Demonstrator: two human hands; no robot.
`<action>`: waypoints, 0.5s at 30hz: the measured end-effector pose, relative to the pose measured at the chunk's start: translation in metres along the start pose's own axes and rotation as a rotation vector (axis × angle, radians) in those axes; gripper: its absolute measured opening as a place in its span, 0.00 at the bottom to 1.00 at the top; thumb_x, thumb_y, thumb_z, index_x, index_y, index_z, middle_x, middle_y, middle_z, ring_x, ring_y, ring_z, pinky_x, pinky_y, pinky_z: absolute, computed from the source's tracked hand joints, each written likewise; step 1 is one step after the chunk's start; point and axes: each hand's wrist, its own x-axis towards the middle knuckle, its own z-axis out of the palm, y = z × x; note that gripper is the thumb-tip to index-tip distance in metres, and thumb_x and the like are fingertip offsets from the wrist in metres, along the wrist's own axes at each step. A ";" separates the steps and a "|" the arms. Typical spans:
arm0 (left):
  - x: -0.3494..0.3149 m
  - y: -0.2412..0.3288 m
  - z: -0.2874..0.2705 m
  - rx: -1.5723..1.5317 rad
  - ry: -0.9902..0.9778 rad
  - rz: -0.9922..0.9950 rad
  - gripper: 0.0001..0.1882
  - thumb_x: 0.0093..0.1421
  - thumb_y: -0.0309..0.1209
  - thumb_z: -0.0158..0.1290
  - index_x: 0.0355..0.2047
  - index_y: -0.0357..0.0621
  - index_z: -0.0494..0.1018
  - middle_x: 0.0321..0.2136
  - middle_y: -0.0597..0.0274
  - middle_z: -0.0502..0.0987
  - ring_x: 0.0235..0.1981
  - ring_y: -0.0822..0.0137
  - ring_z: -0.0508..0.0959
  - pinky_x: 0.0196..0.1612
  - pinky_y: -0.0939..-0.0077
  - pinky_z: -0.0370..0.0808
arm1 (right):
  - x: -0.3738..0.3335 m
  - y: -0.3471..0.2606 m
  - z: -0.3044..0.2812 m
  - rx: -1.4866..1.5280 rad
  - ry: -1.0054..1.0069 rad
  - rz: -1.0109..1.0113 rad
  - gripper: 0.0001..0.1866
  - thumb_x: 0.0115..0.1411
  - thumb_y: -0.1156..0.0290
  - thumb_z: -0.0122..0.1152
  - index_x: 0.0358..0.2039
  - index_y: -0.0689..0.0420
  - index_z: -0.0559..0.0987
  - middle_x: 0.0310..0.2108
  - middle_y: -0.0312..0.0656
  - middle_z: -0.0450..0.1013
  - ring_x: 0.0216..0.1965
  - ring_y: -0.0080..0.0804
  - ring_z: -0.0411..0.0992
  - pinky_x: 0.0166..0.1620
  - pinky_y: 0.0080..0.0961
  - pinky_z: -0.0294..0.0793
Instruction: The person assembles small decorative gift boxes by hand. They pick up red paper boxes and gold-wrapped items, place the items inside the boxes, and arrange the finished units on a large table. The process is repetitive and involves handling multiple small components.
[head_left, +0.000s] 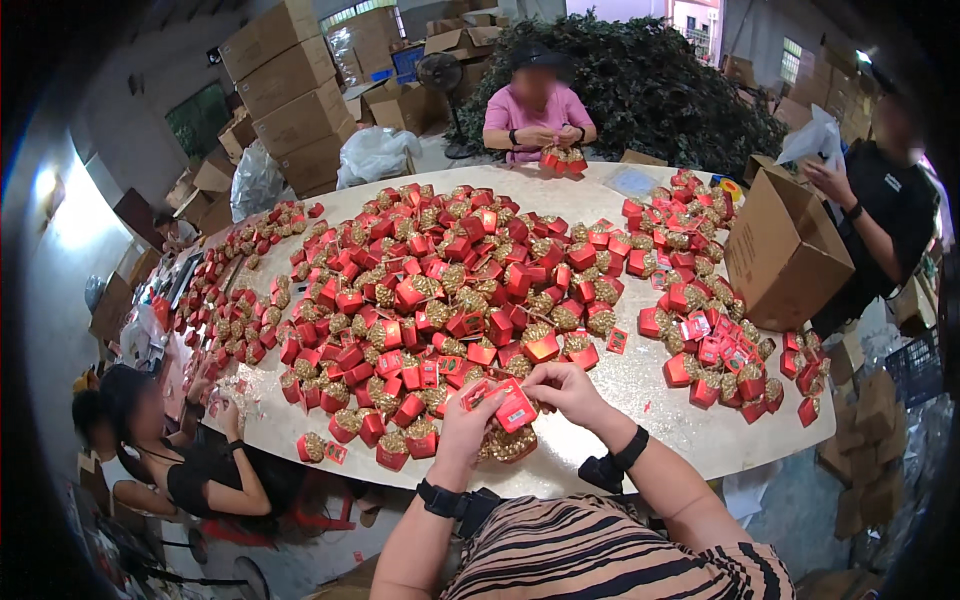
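Close to the table's near edge, my left hand (466, 418) pinches a red printed card (513, 409). My right hand (568, 393) is closed at the card's right side, its fingertips pressed together; whether they grip the card or a thin string cannot be made out. Just under the card are gold pinecone-like ornaments with red bases (510, 446), partly covered by it and by my left hand. Beyond my hands spreads a big heap of the same red and gold ornaments (440, 290), some with red tags attached.
Smaller ornament piles lie on the pale table (600, 440) at left and right. A person in pink (540, 110) works across the table. At right, another stands by a cardboard box (785, 250). People sit at left. Stacked cartons (285, 90) and dark green foliage (640, 90) stand behind.
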 end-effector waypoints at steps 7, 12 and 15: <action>0.004 -0.009 -0.001 0.135 -0.047 0.122 0.04 0.55 0.24 0.53 0.31 0.38 0.71 0.26 0.66 0.74 0.28 0.78 0.72 0.33 0.84 0.71 | 0.001 -0.009 -0.002 0.102 -0.025 0.105 0.05 0.56 0.70 0.56 0.26 0.58 0.74 0.19 0.29 0.68 0.19 0.13 0.63 0.20 0.12 0.60; 0.000 -0.007 0.000 0.098 0.057 0.218 0.04 0.58 0.27 0.50 0.32 0.40 0.69 0.21 0.69 0.70 0.20 0.81 0.67 0.22 0.87 0.63 | 0.005 -0.003 0.004 -0.080 0.007 0.049 0.07 0.57 0.68 0.56 0.26 0.58 0.74 0.18 0.29 0.67 0.17 0.13 0.63 0.19 0.13 0.61; -0.003 -0.004 0.000 -0.093 0.187 0.174 0.04 0.59 0.28 0.49 0.33 0.41 0.68 0.18 0.71 0.66 0.17 0.82 0.63 0.19 0.88 0.58 | 0.004 0.001 -0.001 -0.036 0.197 0.015 0.09 0.57 0.69 0.56 0.23 0.59 0.73 0.17 0.30 0.67 0.14 0.13 0.62 0.18 0.12 0.60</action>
